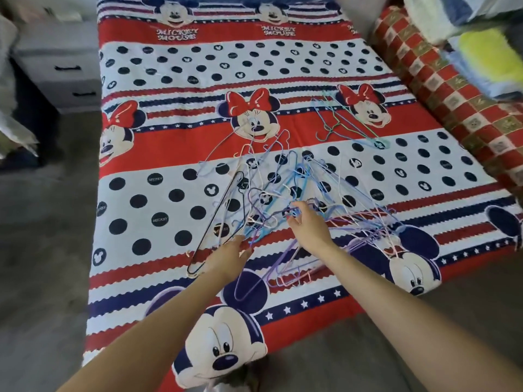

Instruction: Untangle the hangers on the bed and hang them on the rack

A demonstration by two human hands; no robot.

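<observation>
Hangers, tangled pile [294, 190]: thin wire, in blue, purple, pink, white and black, heaped on the near half of the bed [158, 205], hooks and shoulders crossed through one another so that single pieces are hard to trace. Black hanger [223, 219]: lies at the pile's left edge, slanting toward me. Purple hanger [256, 281]: lies at the near edge, between my two forearms. Smaller bunch of hangers [348, 123]: green, blue and pale, apart from the main pile, farther up the bed on its right side, next to a printed cartoon face. My left hand [229, 258]: reaching to the pile's near-left edge, fingers extended and touching the wires there; I cannot tell whether it has a grip on any of them. My right hand [307, 224]: over the middle of the pile, fingers curled, thumb and fingertips pinching a strand or two of the blue and purple wire. Bed cover: red, white and navy, with dots, stripes, stars and cartoon mice. Red checked roll [441, 80]: along the bed's right side. Folded cloths [486, 49], white, blue and yellow-green: above that roll, top right, blurred. Grey drawer unit [59, 66]: left of the bed, two dark handles. Grey floor [42, 250]: left and near.
</observation>
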